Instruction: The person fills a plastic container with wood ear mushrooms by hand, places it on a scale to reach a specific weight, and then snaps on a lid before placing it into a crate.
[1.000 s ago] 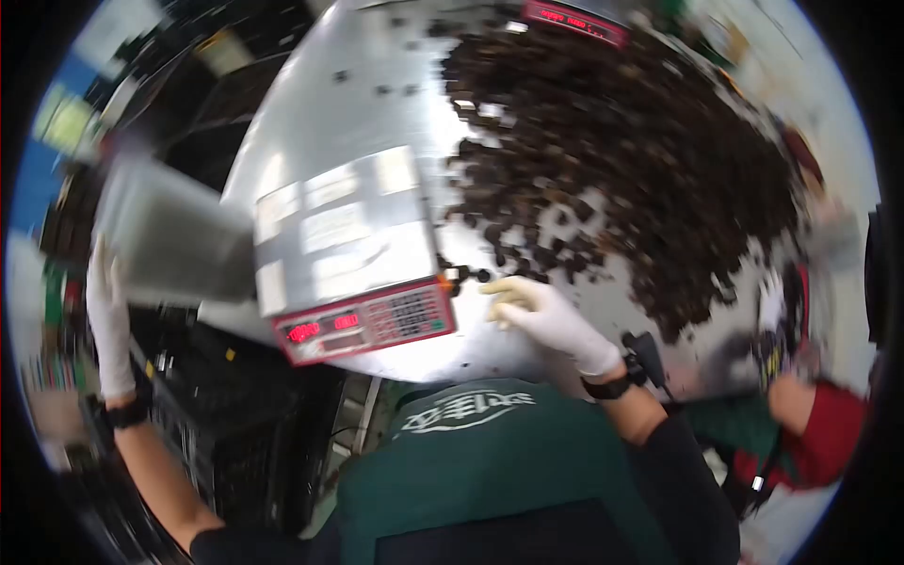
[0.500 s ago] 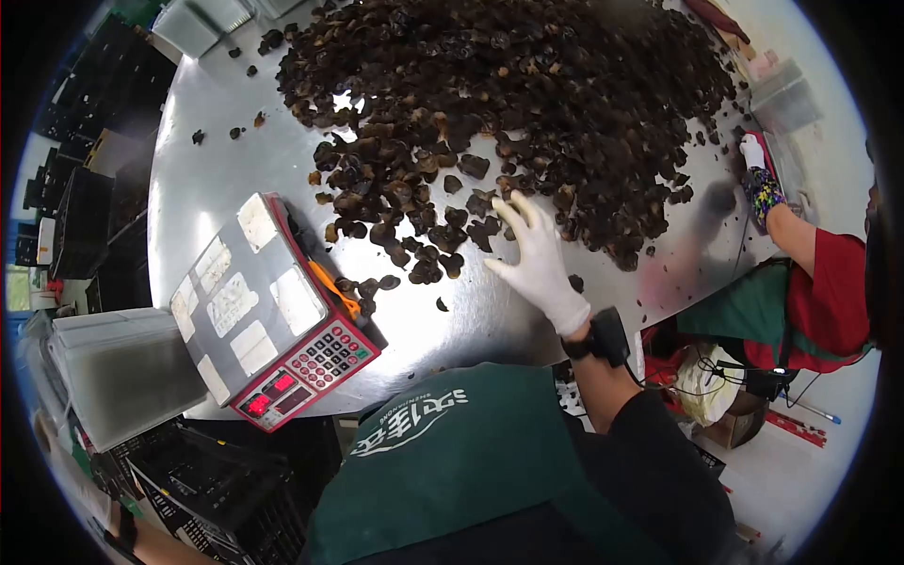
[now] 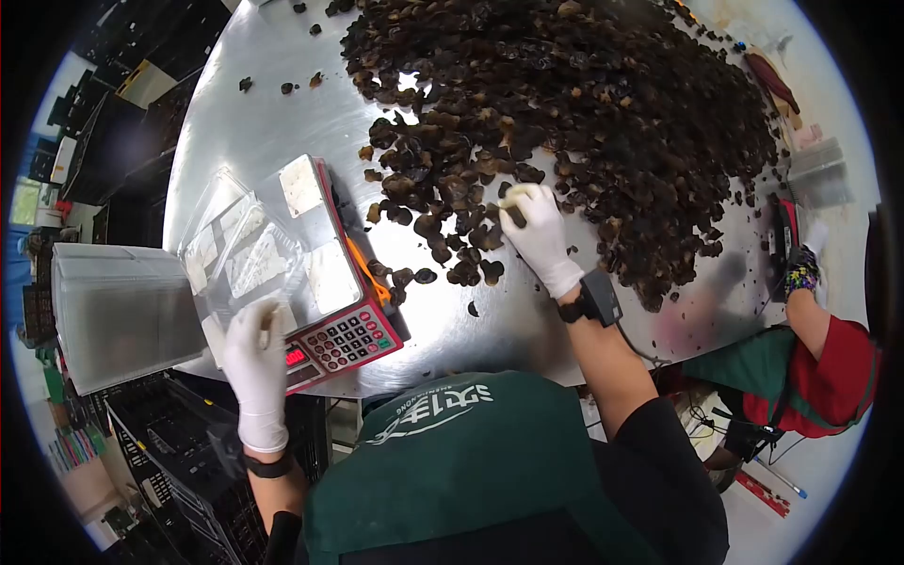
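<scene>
my right hand (image 3: 539, 231) curled round some dried mushrooms (image 3: 603, 104), mid-frame, pile's lower edge | my left hand (image 3: 256, 363) pinching the clear tray (image 3: 240, 250) on the scale (image 3: 344, 330), lower left | tray's off to the left of my right hand

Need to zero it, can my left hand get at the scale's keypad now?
Probably yes: the left hand rests beside the uncovered keypad, though it seems to be touching the clear plastic tray.

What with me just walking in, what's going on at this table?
A white-gloved person stands at a metal table heaped with dark fungus pieces. Their left hand holds a clear container on the red scale; their right hand curls around some at the heap's edge. Another person's hand is at the right side.
</scene>
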### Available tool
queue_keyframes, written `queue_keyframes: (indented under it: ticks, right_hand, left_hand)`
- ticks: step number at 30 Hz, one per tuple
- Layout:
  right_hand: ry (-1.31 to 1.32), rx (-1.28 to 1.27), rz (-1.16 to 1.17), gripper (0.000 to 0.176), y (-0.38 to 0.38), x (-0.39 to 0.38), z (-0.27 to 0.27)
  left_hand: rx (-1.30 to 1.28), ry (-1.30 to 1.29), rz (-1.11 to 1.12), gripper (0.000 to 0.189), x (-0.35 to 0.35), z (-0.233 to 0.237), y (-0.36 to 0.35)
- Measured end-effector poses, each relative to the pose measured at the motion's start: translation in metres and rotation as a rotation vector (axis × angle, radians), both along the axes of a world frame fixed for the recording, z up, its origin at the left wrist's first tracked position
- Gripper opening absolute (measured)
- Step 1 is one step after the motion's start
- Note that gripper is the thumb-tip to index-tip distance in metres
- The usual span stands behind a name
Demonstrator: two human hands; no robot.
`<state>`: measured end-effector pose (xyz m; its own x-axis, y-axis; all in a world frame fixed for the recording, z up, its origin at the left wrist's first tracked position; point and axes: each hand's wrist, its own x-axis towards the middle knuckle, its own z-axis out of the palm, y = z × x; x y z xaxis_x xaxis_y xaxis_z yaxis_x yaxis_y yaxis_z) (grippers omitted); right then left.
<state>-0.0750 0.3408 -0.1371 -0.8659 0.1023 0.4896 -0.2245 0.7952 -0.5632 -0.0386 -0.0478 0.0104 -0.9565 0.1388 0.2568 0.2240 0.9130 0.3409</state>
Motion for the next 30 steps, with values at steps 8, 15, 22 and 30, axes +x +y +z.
queue_keyframes:
  ticks: [8,15,22,30]
  right_hand:
    - [-0.197,0.295,0.186,0.079,-0.066,-0.101,0.038]
    - [-0.308,0.332,0.239,0.042,-0.091,-0.127,0.005]
    - [-0.216,-0.031,0.102,0.01,-0.065,-0.142,0.002]
    - [-0.606,-0.91,0.234,0.02,-0.033,-0.139,0.044]
  left_hand:
    - [0.126,-0.062,-0.007,0.017,0.009,-0.011,0.03]
    - [0.14,-0.068,0.016,0.02,0.011,-0.014,0.033]
    - [0.096,-0.134,0.006,0.024,0.013,-0.012,0.027]
    - [0.148,0.054,0.004,0.025,0.02,-0.013,0.01]
